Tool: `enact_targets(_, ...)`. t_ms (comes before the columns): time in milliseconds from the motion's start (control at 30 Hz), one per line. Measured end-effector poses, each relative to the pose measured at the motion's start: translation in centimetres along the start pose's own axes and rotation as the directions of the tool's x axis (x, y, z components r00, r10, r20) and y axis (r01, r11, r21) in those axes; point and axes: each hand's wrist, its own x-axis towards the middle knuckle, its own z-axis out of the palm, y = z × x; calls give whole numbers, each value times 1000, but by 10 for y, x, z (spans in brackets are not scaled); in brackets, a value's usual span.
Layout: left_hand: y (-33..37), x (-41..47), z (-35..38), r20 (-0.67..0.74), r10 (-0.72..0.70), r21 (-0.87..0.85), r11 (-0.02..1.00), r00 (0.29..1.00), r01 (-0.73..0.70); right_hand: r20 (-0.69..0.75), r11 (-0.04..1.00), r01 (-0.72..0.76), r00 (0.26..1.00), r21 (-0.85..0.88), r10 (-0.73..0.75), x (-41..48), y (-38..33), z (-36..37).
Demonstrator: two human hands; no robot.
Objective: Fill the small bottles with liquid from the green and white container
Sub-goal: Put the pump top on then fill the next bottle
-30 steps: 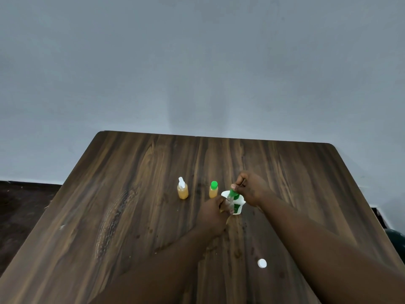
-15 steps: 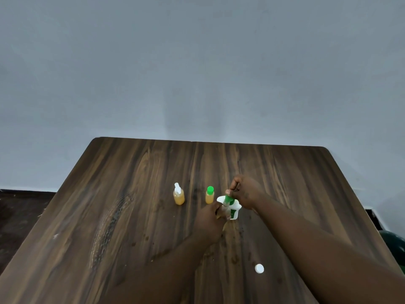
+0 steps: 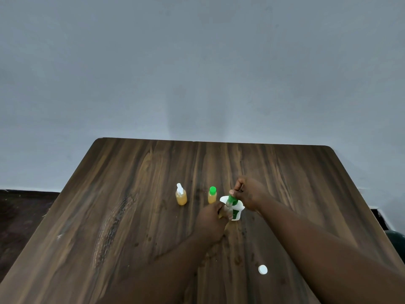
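One bench (image 3: 131,227) is shown. Mid-bench, a small bottle (image 3: 230,199) is gripped by the left hand (image 3: 210,222), its green top pinched by the right hand (image 3: 249,194), against the green and white container (image 3: 236,213). Leftward are stood a spray bottle (image 3: 181,195) and a green-capped bottle (image 3: 212,195); nearer, a white cap (image 3: 262,269).

This is looking like a plain indoor room, though the view is not settling whether it is a home or a workplace. A bare grey-blue painted wall (image 3: 197,73) is filling the background behind a dark wood-grain table (image 3: 131,216) (rounded corners, scuffed and spotted top), and a dark floor (image 3: 19,211) is showing at the left edge.
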Motion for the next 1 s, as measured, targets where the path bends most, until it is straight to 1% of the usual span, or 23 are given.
enact_targets(67, 0, -2, 3, 1, -14, -19, 1000, 1000, 14, 10, 1000, -18, 1000, -20, 18, 0, -1, 1)
enact_targets(133, 0, -1, 4, -8, -20, -29, 999, 1000, 20, 23, 998, -4, 1000, -55, 6, 1, -6, -1)
enact_targets(300, 5, -1, -3, 5, 8, 16, 1000, 1000, -8, -9, 999, 26, 1000, -21, -26, -4, -3, -1)
enact_targets(400, 5, -5, -1, 28, -11, 7, 1000, 1000, 10, -3, 999, 31, 1000, -44, -31, -5, -1, 2)
enact_targets(467, 5, -4, 0, 12, -7, -11, 1000, 1000, 7, 5, 997, 36, 999, -61, -36, -3, -4, -1)
enact_targets(600, 7, -2, -4, 8, 7, -2, 1000, 1000, -7, -6, 999, 47, 999, -15, -47, -2, -2, -2)
enact_targets(700, 1, -4, 0, -3, 5, 10, 1000, 1000, -5, -12, 999, 39, 999, -29, -39, -4, 4, 4)
enact_targets(867, 2, -1, 0, -22, 30, -34, 999, 999, -31, -4, 999, 34, 999, -7, -34, 2, -1, -4)
enact_targets(1000, 3, -6, -1, -2, 3, 22, 1000, 1000, -3, -6, 999, 24, 1000, 28, -23, -2, 5, 5)
